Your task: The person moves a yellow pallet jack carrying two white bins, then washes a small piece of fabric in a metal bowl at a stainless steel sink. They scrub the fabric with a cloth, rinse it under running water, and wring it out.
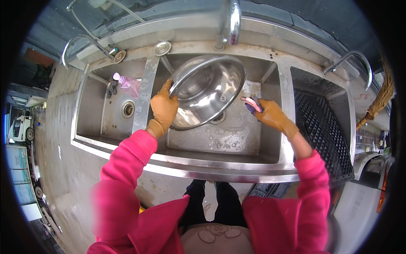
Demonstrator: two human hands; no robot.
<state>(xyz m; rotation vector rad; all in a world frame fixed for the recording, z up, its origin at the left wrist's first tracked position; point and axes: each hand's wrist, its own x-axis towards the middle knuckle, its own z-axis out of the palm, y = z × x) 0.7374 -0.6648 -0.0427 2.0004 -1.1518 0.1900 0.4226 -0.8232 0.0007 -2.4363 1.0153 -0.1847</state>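
Note:
Both of my hands wear orange-brown gloves. My left hand (164, 106) is closed on the left rim of a shiny steel basin (196, 99), tilted with its hollow side partly toward me over the middle sink bowl (203, 146). To the right of the basin and apart from it, my right hand (270, 115) is closed round a pink and dark purple scrubbing cloth or pad (253, 104); its exact kind is unclear. Wet drops and suds dot the sink floor below. The basin hides part of the drain.
The left sink bowl (91, 106) holds a pink pump bottle (127, 84), a dark scrubber (111, 89) and a drain (128, 109). Black ribbed crates (323, 122) stand in the right bowl. Curved taps (234, 23) rise behind. Two drain strainers (162, 48) lie on the back ledge.

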